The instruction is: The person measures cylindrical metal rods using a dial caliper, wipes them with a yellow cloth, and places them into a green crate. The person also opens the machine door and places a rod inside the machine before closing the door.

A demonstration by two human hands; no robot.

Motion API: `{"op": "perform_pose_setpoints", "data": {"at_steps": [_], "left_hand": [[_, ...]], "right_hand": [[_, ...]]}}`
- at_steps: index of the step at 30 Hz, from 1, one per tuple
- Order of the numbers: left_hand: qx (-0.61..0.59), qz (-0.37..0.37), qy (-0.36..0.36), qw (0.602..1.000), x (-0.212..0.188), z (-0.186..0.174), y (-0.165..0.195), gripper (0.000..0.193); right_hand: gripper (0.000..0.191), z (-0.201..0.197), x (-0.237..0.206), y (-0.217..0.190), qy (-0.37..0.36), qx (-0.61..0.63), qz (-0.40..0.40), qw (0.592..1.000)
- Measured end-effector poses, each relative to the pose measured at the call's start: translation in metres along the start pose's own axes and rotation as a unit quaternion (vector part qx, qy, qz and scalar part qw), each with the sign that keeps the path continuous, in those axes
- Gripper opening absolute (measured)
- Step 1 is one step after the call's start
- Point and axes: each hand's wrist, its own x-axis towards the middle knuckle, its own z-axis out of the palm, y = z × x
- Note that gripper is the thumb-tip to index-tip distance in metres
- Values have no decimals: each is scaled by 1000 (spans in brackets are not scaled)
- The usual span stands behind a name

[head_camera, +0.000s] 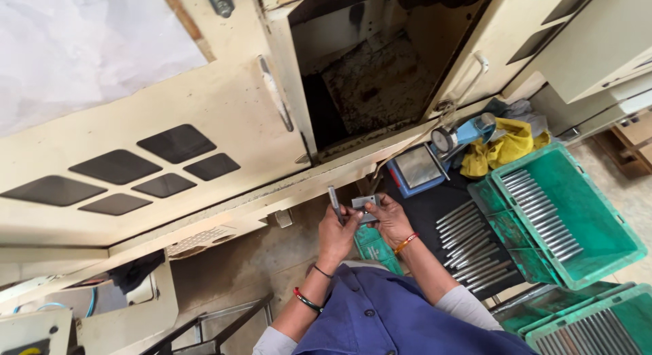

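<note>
My left hand [336,234] grips a thin grey metal rod [334,201], holding it upright. My right hand [389,218] holds a small flat grey metal gauge block [365,204] right beside the rod's lower end. Both hands meet in front of my chest, above the blue sleeveless coat I wear. Bangles circle both wrists. Whether the rod sits inside the block, I cannot tell.
A row of grey rods [468,243] lies on a black surface at my right. A green crate [598,250] holds more rods [543,212]. A second green crate [598,328] sits below. A dial gauge on a blue stand [454,138], a yellow cloth [502,148] and the cream machine's open door [370,77] lie ahead.
</note>
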Motion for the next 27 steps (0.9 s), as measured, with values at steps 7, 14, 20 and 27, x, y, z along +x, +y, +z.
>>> {"op": "perform_pose_setpoints", "data": {"at_steps": [7, 14, 20, 27], "left_hand": [[-98, 29, 23, 995, -3, -24, -9, 34], [-245, 3, -13, 969, -8, -36, -20, 38], [-201, 38, 33, 978, -9, -44, -8, 39], [-40, 80, 42, 995, -24, -37, 15, 34]], "right_hand": [[19, 24, -17, -3, 0, 46, 14, 999], [11, 32, -25, -2, 16, 104, -8, 994], [13, 17, -27, -10, -6, 158, 0, 987], [20, 36, -41, 1, -25, 72, 113, 991]]}}
